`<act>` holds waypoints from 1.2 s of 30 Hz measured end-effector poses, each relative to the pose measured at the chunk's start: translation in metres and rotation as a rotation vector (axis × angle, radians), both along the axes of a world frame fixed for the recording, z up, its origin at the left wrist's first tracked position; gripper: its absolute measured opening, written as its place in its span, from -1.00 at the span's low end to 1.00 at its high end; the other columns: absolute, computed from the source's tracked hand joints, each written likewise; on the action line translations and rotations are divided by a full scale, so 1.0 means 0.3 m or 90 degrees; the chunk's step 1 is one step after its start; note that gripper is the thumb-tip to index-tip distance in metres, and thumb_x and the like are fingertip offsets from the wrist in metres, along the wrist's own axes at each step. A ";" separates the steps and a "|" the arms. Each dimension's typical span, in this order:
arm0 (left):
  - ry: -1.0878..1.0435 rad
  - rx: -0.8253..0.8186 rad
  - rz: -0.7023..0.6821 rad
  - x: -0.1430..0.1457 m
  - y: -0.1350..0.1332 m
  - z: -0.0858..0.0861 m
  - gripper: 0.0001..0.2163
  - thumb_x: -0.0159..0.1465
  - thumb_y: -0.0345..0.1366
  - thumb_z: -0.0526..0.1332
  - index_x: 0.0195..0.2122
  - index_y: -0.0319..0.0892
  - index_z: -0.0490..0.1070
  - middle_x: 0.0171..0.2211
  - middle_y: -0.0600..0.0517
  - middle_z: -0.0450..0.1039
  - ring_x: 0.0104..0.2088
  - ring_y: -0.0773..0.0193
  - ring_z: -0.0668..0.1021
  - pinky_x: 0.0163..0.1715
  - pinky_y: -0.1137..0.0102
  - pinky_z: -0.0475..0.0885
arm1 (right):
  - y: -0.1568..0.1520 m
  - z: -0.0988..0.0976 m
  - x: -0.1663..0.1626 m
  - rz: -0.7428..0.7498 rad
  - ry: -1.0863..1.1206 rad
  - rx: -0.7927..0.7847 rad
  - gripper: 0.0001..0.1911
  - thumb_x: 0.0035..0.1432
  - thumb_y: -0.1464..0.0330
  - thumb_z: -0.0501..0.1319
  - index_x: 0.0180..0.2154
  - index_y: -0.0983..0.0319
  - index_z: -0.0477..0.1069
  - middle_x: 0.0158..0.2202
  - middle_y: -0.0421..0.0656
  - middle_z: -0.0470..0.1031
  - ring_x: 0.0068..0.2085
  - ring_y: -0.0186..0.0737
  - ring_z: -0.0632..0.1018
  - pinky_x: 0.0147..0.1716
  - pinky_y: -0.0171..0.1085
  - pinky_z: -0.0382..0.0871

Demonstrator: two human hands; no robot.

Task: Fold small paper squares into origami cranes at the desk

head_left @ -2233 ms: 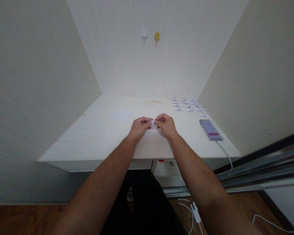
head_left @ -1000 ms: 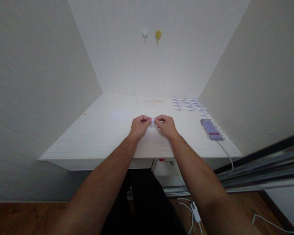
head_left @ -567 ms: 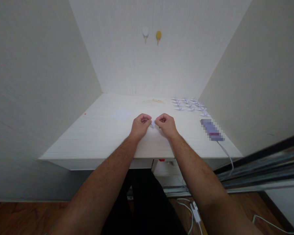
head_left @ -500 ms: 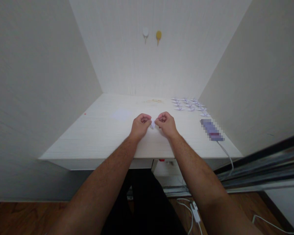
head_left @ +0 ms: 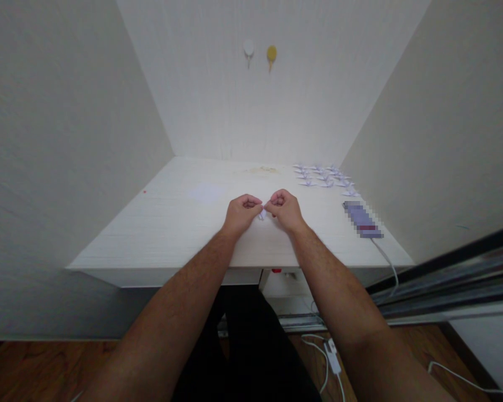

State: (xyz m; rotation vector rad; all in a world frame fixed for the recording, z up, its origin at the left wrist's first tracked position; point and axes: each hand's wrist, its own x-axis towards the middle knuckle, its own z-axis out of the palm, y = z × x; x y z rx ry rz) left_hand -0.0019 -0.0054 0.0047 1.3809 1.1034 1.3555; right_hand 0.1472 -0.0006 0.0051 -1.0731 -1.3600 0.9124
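A small folded piece of white paper (head_left: 261,215) is pinched between my two hands, low over the middle of the white desk (head_left: 159,234). My left hand (head_left: 243,213) grips it from the left, thumb and forefinger pressed together. From the right, my right hand (head_left: 285,209) pinches its upper part in the same way. The fingertips of both hands nearly meet and hide much of the paper. Several folded paper cranes (head_left: 326,181) stand in rows at the desk's back right.
A blurred-out phone-like device (head_left: 362,219) lies at the right, its white cable (head_left: 388,257) running over the front edge. White paper (head_left: 205,192) lies left of my hands. Walls enclose the desk on three sides. Two hooks, white (head_left: 248,48) and yellow (head_left: 271,53), hang behind.
My fingertips have drawn closer together over the folded paper, covering more of it. The whole view has shifted slightly; the cranes and device stay in place.
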 end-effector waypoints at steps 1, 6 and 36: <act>-0.007 -0.002 -0.004 -0.001 0.001 -0.002 -0.86 -0.05 -0.32 0.35 -0.45 -0.20 0.49 -0.54 0.06 0.48 -0.54 0.36 0.44 -0.48 0.43 0.33 | 0.001 -0.001 0.001 0.008 0.006 -0.009 -0.71 -0.21 0.30 0.33 -0.42 0.18 0.26 -0.63 -0.36 0.35 -0.63 -0.40 0.33 -0.62 -0.38 0.18; -0.048 -0.022 -0.020 -0.005 0.006 -0.004 -0.82 -0.07 -0.33 0.35 -0.40 -0.21 0.51 -0.56 0.07 0.46 -0.58 0.39 0.41 -0.52 0.45 0.30 | -0.002 0.000 -0.003 0.048 0.032 -0.048 -0.73 -0.20 0.32 0.32 -0.40 0.19 0.30 -0.64 -0.37 0.35 -0.66 -0.42 0.32 -0.67 -0.39 0.16; -0.146 -0.051 0.001 0.006 -0.001 0.006 -0.68 -0.08 -0.31 0.40 -0.27 -0.27 0.47 -0.46 -0.02 0.54 -0.41 0.24 0.60 -0.38 0.38 0.48 | 0.003 -0.011 0.003 -0.078 -0.034 0.069 -0.76 -0.13 0.26 0.34 -0.40 0.21 0.37 -0.49 -0.25 0.43 -0.46 -0.32 0.43 -0.45 -0.32 0.35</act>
